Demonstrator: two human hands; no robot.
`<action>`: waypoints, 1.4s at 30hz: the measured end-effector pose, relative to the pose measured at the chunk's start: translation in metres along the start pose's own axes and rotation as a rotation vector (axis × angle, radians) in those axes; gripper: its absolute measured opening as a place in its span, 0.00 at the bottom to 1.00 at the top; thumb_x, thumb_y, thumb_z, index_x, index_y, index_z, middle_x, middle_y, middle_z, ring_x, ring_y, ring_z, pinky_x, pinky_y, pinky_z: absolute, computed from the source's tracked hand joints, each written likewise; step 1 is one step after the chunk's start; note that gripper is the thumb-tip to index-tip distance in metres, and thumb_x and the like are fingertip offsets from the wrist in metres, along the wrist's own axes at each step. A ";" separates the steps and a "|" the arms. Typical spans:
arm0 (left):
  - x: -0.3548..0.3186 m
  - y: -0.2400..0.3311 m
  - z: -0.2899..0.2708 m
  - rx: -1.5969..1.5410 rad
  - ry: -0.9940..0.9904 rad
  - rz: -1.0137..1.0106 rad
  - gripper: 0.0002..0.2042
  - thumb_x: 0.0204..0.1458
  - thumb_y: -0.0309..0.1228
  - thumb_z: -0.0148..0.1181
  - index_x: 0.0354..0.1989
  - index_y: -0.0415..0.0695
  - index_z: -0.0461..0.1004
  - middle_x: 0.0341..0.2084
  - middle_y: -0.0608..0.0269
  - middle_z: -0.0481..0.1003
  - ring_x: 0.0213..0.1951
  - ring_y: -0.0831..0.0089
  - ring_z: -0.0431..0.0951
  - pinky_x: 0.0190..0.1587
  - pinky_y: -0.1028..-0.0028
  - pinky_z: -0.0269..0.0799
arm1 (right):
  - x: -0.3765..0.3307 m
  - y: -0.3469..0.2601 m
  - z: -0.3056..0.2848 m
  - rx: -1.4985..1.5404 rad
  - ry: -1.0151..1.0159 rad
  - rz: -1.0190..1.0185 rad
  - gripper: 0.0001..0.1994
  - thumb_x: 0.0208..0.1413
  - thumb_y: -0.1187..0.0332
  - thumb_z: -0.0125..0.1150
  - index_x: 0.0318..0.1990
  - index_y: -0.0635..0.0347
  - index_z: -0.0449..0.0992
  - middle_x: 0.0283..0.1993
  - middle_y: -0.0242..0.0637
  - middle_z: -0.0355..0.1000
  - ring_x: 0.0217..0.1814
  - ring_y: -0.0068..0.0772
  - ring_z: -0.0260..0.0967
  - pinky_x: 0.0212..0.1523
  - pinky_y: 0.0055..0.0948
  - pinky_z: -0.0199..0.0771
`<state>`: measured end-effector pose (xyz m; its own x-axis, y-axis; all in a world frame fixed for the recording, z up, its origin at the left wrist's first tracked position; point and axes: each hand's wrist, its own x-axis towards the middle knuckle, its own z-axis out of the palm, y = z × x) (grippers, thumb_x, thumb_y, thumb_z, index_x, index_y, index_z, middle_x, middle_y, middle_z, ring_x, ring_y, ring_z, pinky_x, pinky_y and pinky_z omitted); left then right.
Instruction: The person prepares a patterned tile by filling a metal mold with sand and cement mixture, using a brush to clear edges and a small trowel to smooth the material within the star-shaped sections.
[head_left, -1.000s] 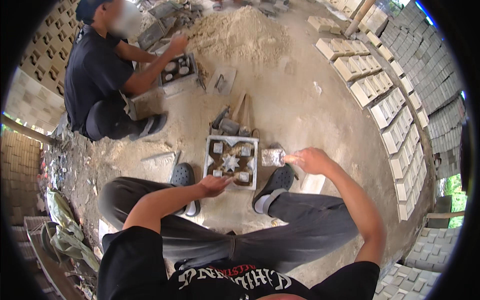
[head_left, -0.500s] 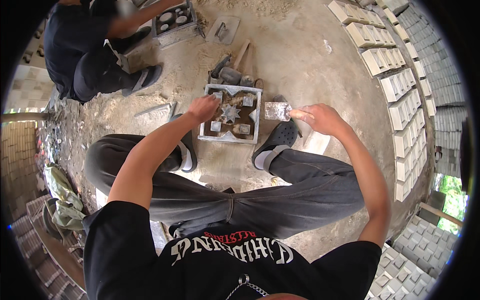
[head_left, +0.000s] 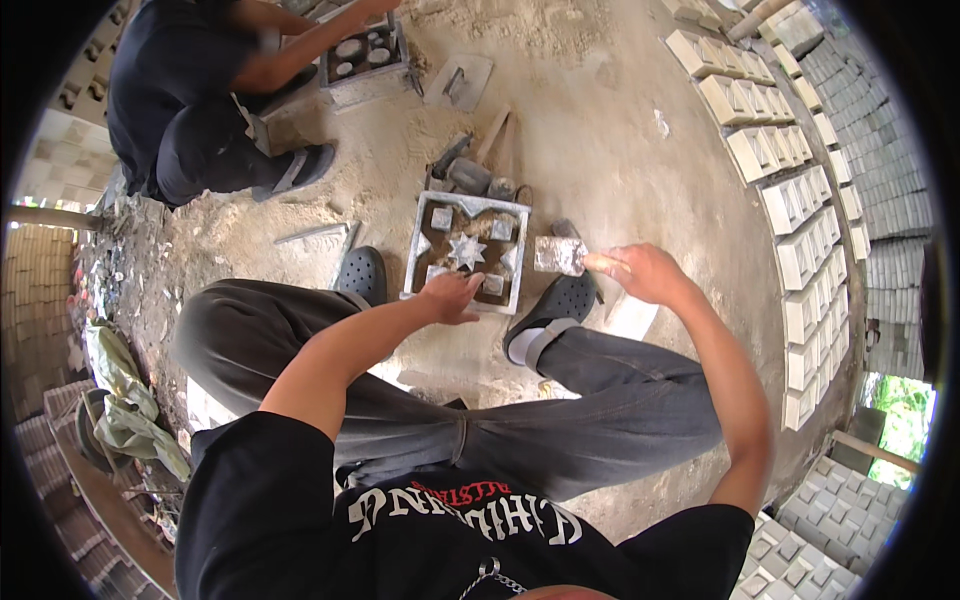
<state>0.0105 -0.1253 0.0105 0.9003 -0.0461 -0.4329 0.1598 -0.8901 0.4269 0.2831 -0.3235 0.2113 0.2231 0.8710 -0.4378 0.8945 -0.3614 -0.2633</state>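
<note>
A square metal mould (head_left: 519, 255) lies on the floor between my feet. Inside it a grey eight-pointed star (head_left: 466, 252) stands at the middle, with small square blocks (head_left: 501, 229) near the corners and brown sandy material around them. My left hand (head_left: 450, 297) is over the mould's near edge, fingers apart and reaching inward, close to the near blocks; it covers part of that rim. Right of the mould, my right hand (head_left: 645, 273) is wrapped round the wooden handle of a trowel (head_left: 560, 255). Pale material smears its flat blade, which is held above the floor beside my shoe.
Beyond the mould lie dark tools (head_left: 468, 175) and a wooden-handled one. A float (head_left: 460, 82) rests farther off. At the far left a person (head_left: 190, 100) crouches by another mould (head_left: 362, 55). Rows of pale cast blocks (head_left: 800, 215) line the right side. An angled metal piece (head_left: 340, 243) lies left.
My left hand has moved from the mould's far left corner toward its near edge, and its fingers have spread. The right hand keeps the trowel at nearly the same place.
</note>
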 end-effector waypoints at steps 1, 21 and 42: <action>0.001 -0.005 0.007 0.002 -0.006 0.012 0.38 0.50 0.55 0.62 0.61 0.41 0.59 0.45 0.49 0.75 0.50 0.51 0.75 0.54 0.58 0.70 | 0.001 -0.002 -0.002 0.000 -0.019 0.012 0.15 0.57 0.64 0.56 0.50 0.53 0.79 0.38 0.51 0.77 0.41 0.53 0.75 0.44 0.46 0.74; -0.039 -0.010 -0.021 -0.013 -0.084 -0.163 0.37 0.50 0.51 0.63 0.61 0.40 0.57 0.34 0.48 0.79 0.40 0.50 0.80 0.41 0.56 0.75 | -0.001 -0.017 -0.012 0.063 -0.050 0.098 0.20 0.64 0.45 0.46 0.45 0.43 0.82 0.36 0.47 0.78 0.41 0.52 0.74 0.43 0.46 0.73; -0.028 -0.053 -0.041 0.116 0.136 -0.069 0.19 0.57 0.51 0.51 0.40 0.48 0.75 0.27 0.51 0.79 0.33 0.51 0.80 0.37 0.53 0.75 | -0.004 -0.014 -0.009 0.022 -0.038 0.064 0.14 0.59 0.63 0.54 0.50 0.48 0.80 0.39 0.49 0.78 0.42 0.51 0.75 0.44 0.46 0.75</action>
<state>-0.0067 -0.0587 0.0326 0.9364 0.0719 -0.3435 0.1825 -0.9358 0.3016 0.2734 -0.3189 0.2245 0.2643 0.8330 -0.4861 0.8701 -0.4233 -0.2523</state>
